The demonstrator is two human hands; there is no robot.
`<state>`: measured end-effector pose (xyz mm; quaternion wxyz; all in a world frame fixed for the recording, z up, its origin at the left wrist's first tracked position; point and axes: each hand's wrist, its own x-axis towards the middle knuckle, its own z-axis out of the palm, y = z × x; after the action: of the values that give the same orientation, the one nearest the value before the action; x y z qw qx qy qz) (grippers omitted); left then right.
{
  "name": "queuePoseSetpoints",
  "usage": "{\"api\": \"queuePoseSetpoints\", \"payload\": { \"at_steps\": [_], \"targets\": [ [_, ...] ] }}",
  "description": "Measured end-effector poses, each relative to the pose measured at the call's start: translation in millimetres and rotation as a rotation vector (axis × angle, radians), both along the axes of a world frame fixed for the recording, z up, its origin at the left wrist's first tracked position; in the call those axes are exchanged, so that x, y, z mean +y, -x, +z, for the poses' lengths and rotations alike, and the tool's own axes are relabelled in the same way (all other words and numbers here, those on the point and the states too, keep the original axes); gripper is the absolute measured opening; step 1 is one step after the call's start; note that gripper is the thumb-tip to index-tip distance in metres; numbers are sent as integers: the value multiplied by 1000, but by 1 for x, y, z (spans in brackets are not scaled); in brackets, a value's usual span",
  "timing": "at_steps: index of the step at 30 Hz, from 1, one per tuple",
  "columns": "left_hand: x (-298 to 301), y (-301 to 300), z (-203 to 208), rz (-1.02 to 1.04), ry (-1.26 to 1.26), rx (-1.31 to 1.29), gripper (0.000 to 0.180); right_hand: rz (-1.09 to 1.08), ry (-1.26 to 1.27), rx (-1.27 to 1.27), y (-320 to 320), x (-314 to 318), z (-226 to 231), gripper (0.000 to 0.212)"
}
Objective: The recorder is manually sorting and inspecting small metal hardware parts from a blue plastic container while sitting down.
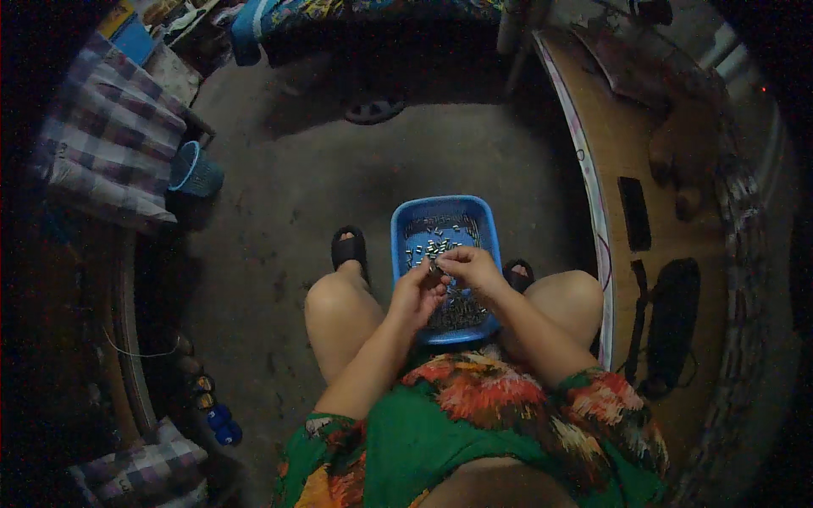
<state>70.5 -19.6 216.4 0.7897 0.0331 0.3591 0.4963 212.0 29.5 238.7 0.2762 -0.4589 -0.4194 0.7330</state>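
A blue plastic basin (445, 203) sits between my knees. Small shiny metal pieces (437, 246) lie scattered over its far half, and darker small pieces (457, 315) are heaped in its near end. Above the basin my two hands meet at the fingertips. My left hand (417, 295) is closed, palm partly up, around a small metal piece (435, 267). From the right, the thumb and forefinger of my right hand (472, 269) pinch at that same piece. Its exact kind is too small to make out, and my fingers partly cover it.
A brown board-topped bench (622, 279) runs along the right, with a black bag (675, 313) on it. To the left stand a blue mesh bin (197, 172) and a checked cloth (114, 140). Blue round objects (223, 425) lie at lower left. My sandalled feet flank the basin.
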Motion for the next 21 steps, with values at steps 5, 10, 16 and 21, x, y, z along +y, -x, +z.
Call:
{"api": "queuePoseSetpoints", "payload": {
  "at_steps": [5, 10, 16, 21],
  "targets": [
    [-2, -3, 7, 17, 10, 26, 26, 40, -97, -22, 0, 1, 1, 15],
    [-5, -5, 2, 20, -35, -5, 29, 94, -135, -123, -2, 1, -2, 14],
    [-4, -2, 8, 6, -65, 31, 30, 70, 17, -54, -4, 2, 7, 17],
    [-7, -3, 7, 73, 26, 62, 32, 32, 144, 91, -10, 1, 6, 17]
  ]
}}
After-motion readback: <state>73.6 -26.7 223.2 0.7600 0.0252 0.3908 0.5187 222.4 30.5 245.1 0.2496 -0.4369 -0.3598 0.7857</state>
